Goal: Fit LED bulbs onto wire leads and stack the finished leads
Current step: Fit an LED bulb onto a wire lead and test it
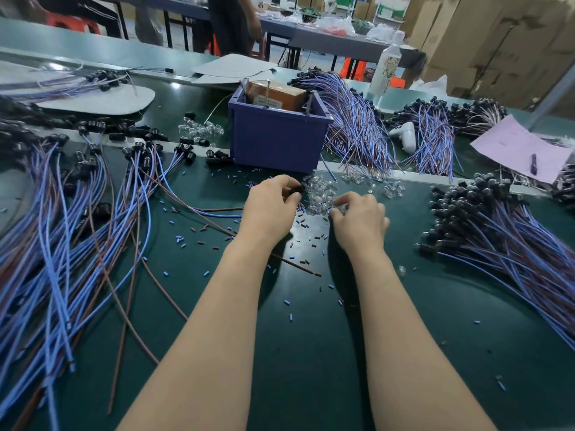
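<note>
My left hand pinches the black socket of a wire lead whose blue and brown wires trail off to the left. My right hand reaches into a heap of clear LED bulbs, fingertips curled at its edge; whether it holds a bulb is hidden. A large spread of leads with empty sockets lies at the left. A stack of leads with bulbs fitted lies at the right.
A purple bin holding a brown box stands just behind the hands. More lead bundles lie beyond it, with a white bottle, a pink paper and small blue and brown insulation scraps strewn over the green mat.
</note>
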{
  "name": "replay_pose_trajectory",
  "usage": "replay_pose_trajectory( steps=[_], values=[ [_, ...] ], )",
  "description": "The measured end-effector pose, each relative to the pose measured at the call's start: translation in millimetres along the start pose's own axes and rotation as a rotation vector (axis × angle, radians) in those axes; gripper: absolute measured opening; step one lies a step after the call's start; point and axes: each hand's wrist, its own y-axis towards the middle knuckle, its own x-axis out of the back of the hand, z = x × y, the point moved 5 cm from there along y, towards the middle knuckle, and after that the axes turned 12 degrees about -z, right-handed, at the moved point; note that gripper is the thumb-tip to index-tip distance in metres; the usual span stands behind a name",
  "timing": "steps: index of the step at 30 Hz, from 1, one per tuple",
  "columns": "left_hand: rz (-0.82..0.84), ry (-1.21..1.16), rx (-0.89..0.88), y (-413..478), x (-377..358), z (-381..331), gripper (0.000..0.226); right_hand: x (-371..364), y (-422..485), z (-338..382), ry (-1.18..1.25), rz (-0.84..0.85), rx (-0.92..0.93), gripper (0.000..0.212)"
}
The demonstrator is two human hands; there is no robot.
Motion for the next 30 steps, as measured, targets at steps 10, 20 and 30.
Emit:
replay_pose_trajectory(
  steps=[10,20,30],
  values=[
    [0.034,-0.111,0.011,-1.0,0.7,-1.4,0.018,-1.1,2.7,-3.4,0.009,-0.008,-0.047,0.024],
    [0.072,-0.232,-0.016,-1.1,-2.1,-1.2,0.017,23.8,-4.4,22.0,0.829,-0.094,0.039,0.013],
    [0.1,-0.213,0.004,-1.6,-3.7,-1.9,0.02,29.1,-10.2,37.6,0.747,-0.038,0.182,0.01]
  ],
)
